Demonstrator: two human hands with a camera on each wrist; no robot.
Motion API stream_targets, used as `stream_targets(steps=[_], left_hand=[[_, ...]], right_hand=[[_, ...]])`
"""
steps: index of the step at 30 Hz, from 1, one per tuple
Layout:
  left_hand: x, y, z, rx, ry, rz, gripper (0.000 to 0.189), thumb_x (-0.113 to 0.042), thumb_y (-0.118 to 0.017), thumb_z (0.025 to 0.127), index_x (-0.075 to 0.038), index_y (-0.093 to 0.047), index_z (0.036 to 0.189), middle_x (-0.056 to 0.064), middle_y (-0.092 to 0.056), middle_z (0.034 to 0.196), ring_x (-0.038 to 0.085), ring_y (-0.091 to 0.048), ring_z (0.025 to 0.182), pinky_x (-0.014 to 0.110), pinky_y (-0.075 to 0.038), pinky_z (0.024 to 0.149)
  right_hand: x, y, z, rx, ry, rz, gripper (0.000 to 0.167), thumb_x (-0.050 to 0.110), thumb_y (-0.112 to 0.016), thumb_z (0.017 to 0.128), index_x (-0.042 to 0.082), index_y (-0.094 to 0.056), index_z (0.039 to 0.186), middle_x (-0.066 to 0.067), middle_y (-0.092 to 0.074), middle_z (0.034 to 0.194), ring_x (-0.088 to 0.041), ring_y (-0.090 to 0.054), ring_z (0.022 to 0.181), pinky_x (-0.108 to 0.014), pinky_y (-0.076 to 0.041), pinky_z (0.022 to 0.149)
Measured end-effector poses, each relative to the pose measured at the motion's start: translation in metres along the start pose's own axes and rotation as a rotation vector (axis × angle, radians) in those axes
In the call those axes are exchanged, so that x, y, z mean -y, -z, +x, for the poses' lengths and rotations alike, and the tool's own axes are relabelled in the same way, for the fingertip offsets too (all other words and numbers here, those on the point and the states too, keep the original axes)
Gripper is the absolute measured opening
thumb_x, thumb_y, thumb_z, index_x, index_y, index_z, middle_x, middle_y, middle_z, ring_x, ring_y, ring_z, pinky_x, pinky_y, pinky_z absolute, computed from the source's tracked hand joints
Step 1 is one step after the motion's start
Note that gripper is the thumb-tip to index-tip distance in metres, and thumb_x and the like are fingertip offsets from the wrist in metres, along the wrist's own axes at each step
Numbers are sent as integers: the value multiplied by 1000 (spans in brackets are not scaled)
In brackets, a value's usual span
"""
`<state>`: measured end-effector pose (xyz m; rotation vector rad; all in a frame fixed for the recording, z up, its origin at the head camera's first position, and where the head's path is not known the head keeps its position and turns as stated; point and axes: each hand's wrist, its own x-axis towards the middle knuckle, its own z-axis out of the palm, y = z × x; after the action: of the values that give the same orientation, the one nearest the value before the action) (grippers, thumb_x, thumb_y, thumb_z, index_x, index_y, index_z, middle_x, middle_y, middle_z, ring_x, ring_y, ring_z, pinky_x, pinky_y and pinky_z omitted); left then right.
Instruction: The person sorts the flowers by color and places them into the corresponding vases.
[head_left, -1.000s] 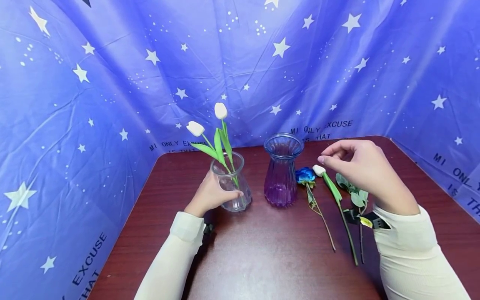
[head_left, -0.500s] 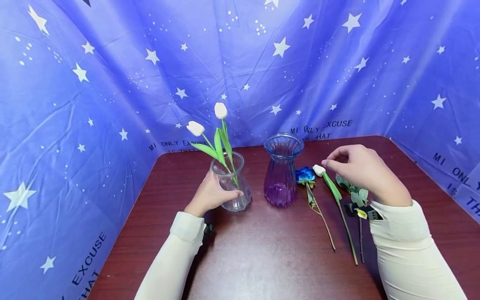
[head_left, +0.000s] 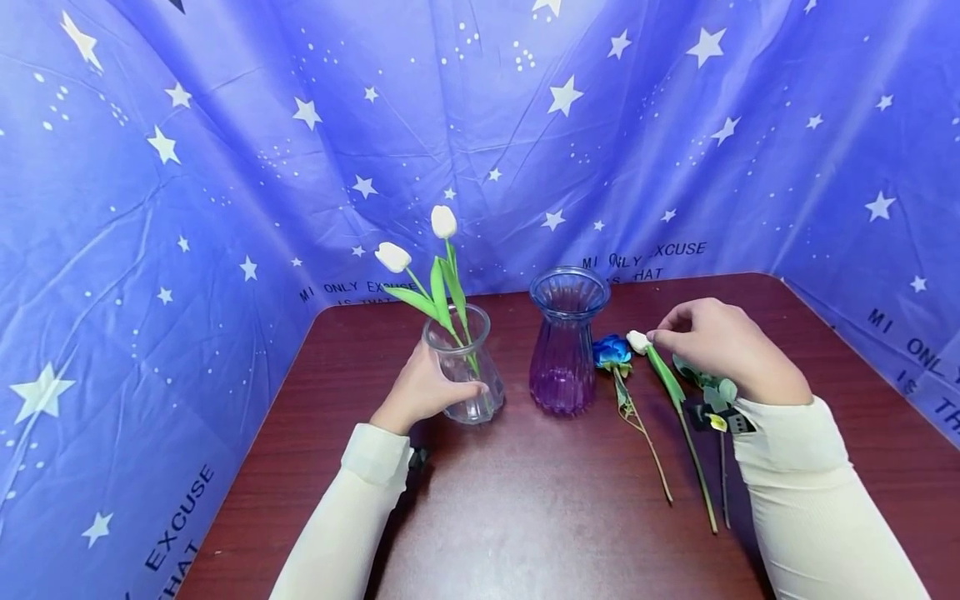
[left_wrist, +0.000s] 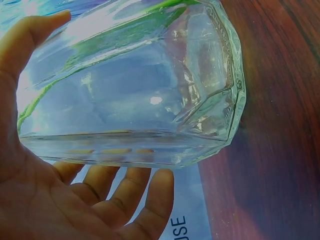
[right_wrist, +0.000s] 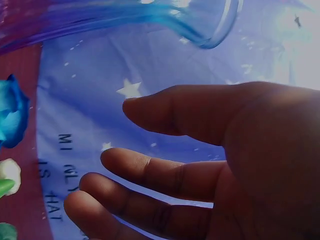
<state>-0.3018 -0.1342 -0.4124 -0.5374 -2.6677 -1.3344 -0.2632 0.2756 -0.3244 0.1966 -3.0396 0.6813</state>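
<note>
My left hand (head_left: 416, 390) grips a clear glass vase (head_left: 483, 404), thumb across its front and fingers round the far side. In the left wrist view the faceted glass (left_wrist: 125, 100) lies between thumb and fingers. Two white tulips (head_left: 444, 222) with green leaves lean inside this vase. Over at the right, my right hand (head_left: 723, 346) hovers by the head of a white tulip (head_left: 665, 375) lying on the table. The right wrist view has the thumb and fingers of this hand (right_wrist: 200, 165) apart, with nothing between them.
A blue-to-purple glass vase (head_left: 564, 354) stands between the hands. Beside it lie a blue rose (head_left: 613, 352) and, partly hidden by the right arm, a green leafy stem (head_left: 722, 393). A blue star-patterned cloth (head_left: 450, 125) surrounds the dark red table (head_left: 480, 517).
My right hand has come down and slightly right, closer to the lying tulip's head. The left hand and the clear vase have stayed in place.
</note>
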Motion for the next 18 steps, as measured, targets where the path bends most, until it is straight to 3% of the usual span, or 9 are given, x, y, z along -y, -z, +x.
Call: stream_targets(steps=[7, 18], left_hand=[[1, 0, 1, 3, 3, 15, 117, -39, -96, 65, -23, -27, 158, 6, -50, 144, 23, -55, 129, 49, -47, 111], [-2, 1, -1, 8, 15, 24, 119, -38, -96, 66, -22, -26, 160, 6, -49, 145, 23, -54, 131, 48, -47, 111]], right_hand=[[-11, -8, 8, 57, -43, 38, 28, 33, -65, 96, 8, -77, 102, -3, -72, 93, -20, -60, 80, -32, -46, 67], [-19, -16, 15, 61, -71, 20, 27, 33, -70, 95, 7, -78, 96, -3, -72, 86, -20, -61, 74, -32, -46, 62]])
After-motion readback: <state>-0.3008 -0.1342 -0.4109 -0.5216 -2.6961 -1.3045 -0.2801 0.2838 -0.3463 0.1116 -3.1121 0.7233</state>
